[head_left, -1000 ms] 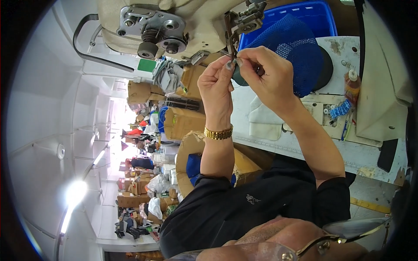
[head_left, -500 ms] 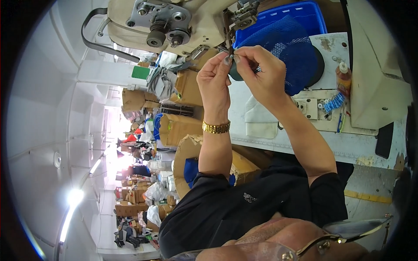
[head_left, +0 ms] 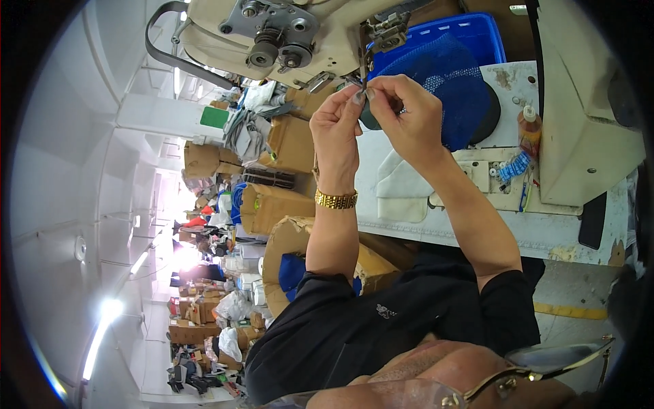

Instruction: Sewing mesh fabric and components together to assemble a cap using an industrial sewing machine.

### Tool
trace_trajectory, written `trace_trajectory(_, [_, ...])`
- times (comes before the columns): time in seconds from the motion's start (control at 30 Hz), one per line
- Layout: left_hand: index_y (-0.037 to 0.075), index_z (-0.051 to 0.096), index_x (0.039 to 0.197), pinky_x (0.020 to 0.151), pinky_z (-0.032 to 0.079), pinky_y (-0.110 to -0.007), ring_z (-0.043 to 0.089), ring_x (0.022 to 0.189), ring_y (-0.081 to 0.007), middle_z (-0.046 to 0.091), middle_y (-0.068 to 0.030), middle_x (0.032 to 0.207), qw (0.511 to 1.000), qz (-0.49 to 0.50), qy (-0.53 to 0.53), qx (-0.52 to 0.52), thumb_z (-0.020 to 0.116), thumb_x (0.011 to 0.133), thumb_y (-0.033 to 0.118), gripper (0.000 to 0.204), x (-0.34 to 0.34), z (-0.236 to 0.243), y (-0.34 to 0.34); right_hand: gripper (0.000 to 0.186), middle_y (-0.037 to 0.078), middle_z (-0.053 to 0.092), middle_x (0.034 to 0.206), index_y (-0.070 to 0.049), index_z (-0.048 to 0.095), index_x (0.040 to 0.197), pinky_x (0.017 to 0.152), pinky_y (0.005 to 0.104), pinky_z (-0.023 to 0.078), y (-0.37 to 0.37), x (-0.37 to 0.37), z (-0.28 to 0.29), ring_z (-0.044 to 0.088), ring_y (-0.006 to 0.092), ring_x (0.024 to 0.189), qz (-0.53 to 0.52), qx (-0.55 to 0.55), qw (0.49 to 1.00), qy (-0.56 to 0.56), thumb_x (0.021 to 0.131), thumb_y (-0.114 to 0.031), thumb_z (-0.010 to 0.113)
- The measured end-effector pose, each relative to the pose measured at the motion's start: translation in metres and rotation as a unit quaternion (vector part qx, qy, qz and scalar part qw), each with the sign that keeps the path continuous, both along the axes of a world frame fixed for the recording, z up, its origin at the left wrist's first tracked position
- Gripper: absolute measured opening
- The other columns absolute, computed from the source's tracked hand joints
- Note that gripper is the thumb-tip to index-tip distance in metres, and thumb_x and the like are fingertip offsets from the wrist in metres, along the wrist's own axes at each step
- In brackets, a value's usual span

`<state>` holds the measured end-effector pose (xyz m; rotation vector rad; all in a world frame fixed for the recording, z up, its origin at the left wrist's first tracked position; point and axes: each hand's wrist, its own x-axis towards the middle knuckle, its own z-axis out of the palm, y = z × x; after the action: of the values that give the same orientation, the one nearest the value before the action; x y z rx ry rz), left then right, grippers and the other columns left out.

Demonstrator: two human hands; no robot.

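My left hand (head_left: 336,129), with a gold bracelet-like watch (head_left: 336,199) on its wrist, is closed in a pinch at the needle end of the sewing machine (head_left: 320,48). Right beside it my right hand (head_left: 412,116) pinches too, the fingertips of both almost touching. Whatever sits between the fingertips is too small to make out. Just behind the right hand lies a blue mesh cap (head_left: 443,78) with a dark brim (head_left: 486,117), partly covered by that hand.
Behind the cap stands a blue plastic crate (head_left: 494,37). On the white table are a small bottle (head_left: 529,129), a blue coiled item (head_left: 514,166), pens (head_left: 525,194) and white cloth pieces (head_left: 402,187). Cardboard boxes (head_left: 276,210) crowd the left; the machine's beige column (head_left: 589,136) rises at right.
The view has shifted slightly, moving the machine head a little right and down in the picture. Both hands keep their pinch near the needle, with hardly any visible change.
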<state>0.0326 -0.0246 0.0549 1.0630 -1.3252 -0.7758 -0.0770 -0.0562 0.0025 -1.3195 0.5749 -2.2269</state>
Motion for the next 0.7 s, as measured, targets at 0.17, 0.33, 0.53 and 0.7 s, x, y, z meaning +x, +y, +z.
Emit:
trace_trajectory(0.17, [-0.002, 0.068, 0.106, 0.047, 0.032, -0.014, 0.044, 0.055, 0.0002, 0.063, 0.0030, 0.074, 1.000, -0.002, 0.001, 0.002, 0.069, 0.090, 0.008, 0.019, 0.000, 0.000, 0.000, 0.006, 0.005, 0.064, 0.071, 0.000, 0.065, 0.090, 0.052, 0.0216, 0.045, 0.001, -0.001, 0.001, 0.056, 0.0057, 0.059, 0.013, 0.006, 1.000, 0.008, 0.084, 0.002, 0.067])
trace_trajectory(0.33, [-0.001, 0.068, 0.105, 0.046, 0.032, -0.014, 0.044, 0.054, 0.0003, 0.063, 0.0033, 0.073, 1.000, 0.007, -0.006, 0.008, 0.068, 0.090, 0.008, 0.018, -0.001, -0.001, 0.000, 0.007, 0.004, 0.063, 0.070, 0.000, 0.066, 0.091, 0.051, 0.0213, 0.044, 0.000, -0.002, 0.000, 0.054, 0.0052, 0.058, 0.006, -0.004, 1.000, 0.006, 0.085, 0.001, 0.067])
trace_trajectory(0.53, [-0.003, 0.068, 0.105, 0.045, 0.032, -0.014, 0.044, 0.053, 0.0001, 0.063, 0.0029, 0.072, 1.000, -0.002, 0.011, 0.014, 0.067, 0.091, 0.006, 0.018, 0.003, -0.001, -0.001, 0.007, 0.004, 0.063, 0.070, 0.000, 0.066, 0.091, 0.051, 0.0208, 0.044, -0.001, -0.001, 0.000, 0.054, 0.0045, 0.058, 0.019, -0.007, 1.000, -0.009, 0.085, 0.001, 0.067])
trace_trajectory(0.7, [-0.004, 0.066, 0.108, 0.046, 0.033, -0.013, 0.045, 0.053, 0.0001, 0.065, 0.0011, 0.076, 1.000, 0.019, 0.006, 0.011, 0.065, 0.091, 0.004, 0.019, 0.000, 0.001, -0.001, 0.007, 0.003, 0.063, 0.069, 0.001, 0.065, 0.092, 0.050, 0.0198, 0.043, -0.004, 0.001, -0.002, 0.055, 0.0040, 0.058, 0.032, -0.010, 0.999, -0.018, 0.085, 0.002, 0.067])
